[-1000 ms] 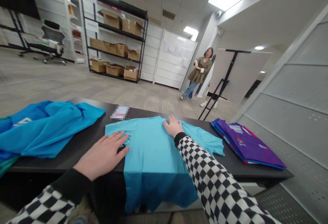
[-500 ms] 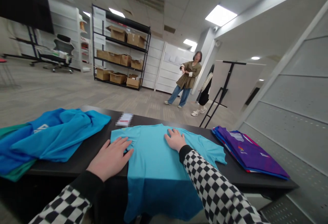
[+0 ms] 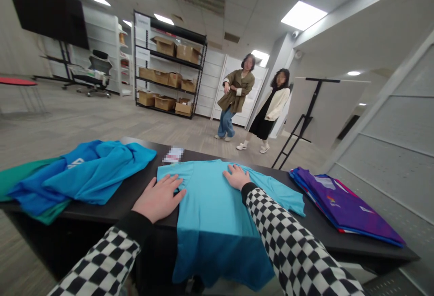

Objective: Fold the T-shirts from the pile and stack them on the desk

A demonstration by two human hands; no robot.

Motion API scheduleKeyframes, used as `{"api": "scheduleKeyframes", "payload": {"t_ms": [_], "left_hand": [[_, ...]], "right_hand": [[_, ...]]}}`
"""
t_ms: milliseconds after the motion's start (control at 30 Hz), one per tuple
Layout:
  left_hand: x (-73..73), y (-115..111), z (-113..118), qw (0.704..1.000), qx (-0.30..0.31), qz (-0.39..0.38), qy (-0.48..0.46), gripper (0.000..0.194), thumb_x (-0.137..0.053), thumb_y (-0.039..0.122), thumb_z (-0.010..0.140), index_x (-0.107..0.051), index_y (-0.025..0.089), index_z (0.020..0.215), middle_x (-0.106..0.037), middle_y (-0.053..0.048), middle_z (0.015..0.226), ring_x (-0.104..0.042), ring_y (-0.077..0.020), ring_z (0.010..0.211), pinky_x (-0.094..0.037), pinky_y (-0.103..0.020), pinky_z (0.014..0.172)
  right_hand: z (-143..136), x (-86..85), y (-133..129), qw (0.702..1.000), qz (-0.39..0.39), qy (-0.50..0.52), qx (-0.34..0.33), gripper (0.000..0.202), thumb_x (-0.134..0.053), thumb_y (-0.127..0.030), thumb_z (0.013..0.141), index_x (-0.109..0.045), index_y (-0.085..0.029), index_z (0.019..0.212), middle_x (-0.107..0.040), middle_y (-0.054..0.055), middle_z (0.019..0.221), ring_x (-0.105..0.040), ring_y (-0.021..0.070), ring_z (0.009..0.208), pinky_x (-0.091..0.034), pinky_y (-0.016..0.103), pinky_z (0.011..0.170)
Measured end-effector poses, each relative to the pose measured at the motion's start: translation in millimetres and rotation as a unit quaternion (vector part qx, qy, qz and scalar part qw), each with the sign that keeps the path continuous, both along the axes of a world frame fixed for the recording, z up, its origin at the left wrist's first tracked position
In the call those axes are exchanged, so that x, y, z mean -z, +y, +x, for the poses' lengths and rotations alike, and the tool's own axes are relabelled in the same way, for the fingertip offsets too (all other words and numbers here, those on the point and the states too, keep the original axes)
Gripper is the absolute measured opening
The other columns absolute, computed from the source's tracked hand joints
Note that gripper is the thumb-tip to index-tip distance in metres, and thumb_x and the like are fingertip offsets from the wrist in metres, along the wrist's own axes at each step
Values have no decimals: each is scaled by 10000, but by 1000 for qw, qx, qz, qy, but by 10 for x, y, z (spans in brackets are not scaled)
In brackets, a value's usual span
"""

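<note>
A light blue T-shirt (image 3: 210, 205) lies spread over the black table (image 3: 149, 199), its lower part hanging down past the near edge. My left hand (image 3: 161, 196) rests flat on the shirt's left sleeve and the tabletop beside it, fingers stretched out. On the upper right part of the shirt lies my right hand (image 3: 237, 177), palm down with the fingers apart. Neither hand grips the cloth. The shirt's right sleeve (image 3: 291, 199) reaches out past my right forearm, which covers part of the fabric.
Loose blue and green shirts (image 3: 98, 169) are heaped at the table's left. On the right is a stack of folded jerseys (image 3: 349, 205), a purple one on top. A small blurred card (image 3: 173, 154) lies at the far edge. Two people (image 3: 237, 90) stand beyond, near shelves (image 3: 169, 65).
The view has turned slightly left, so most things sit further right. My hands stay flat on the shirt. The second person has stepped out from behind the board into view.
</note>
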State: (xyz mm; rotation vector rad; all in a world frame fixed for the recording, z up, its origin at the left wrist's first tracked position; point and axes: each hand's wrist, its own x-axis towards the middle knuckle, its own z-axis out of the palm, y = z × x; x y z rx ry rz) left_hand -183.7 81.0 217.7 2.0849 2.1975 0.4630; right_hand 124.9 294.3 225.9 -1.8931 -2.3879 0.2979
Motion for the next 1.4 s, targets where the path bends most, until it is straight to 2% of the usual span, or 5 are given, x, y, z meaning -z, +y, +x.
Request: {"api": "scheduleKeyframes", "payload": {"t_ms": [300,567,1067,1200,1400], "left_hand": [[-3,74,-27,1000,6,17,-16,634,-448,593,1154,-682,323,1678,-505,-59,1836,-394,-375,1751,-231,-700,1428],[-34,26,18,998,-30,55,5,597,-494,530,1148,-755,218,1585,-574,-175,1777,-466,-439,1699,-303,-688,1410],[-47,4,31,997,-8,81,7,490,-489,446,1159,-823,225,1441,-705,-155,1653,-614,-359,1580,-413,-551,1367],[-51,8,41,996,-21,83,-2,474,-517,426,1134,-812,252,1462,-690,-137,1674,-587,-376,1602,-391,-592,1373],[-127,-52,50,993,-37,112,15,434,-508,407,1115,-866,210,1262,-796,-183,1402,-701,-410,1360,-510,-587,1244]], "right_hand": [[-15,13,67,1000,12,-1,-2,834,-349,-701,1132,-401,-267,1842,-266,117,1951,-218,365,1803,-123,713,1428],[13,62,45,999,34,7,-7,769,-376,-640,1146,-470,-254,1804,-336,133,1925,-268,349,1785,-162,670,1430],[-28,96,288,1000,26,-3,-1,810,-375,-668,1146,-442,-228,1823,-313,147,1932,-265,351,1785,-165,675,1426],[-10,108,247,998,55,18,-1,727,-387,-606,1142,-566,-232,1739,-414,147,1888,-354,338,1746,-204,615,1424],[-5,69,118,991,129,23,-6,552,-406,-395,1120,-786,-179,1457,-730,176,1591,-618,327,1512,-311,469,1365]]}}
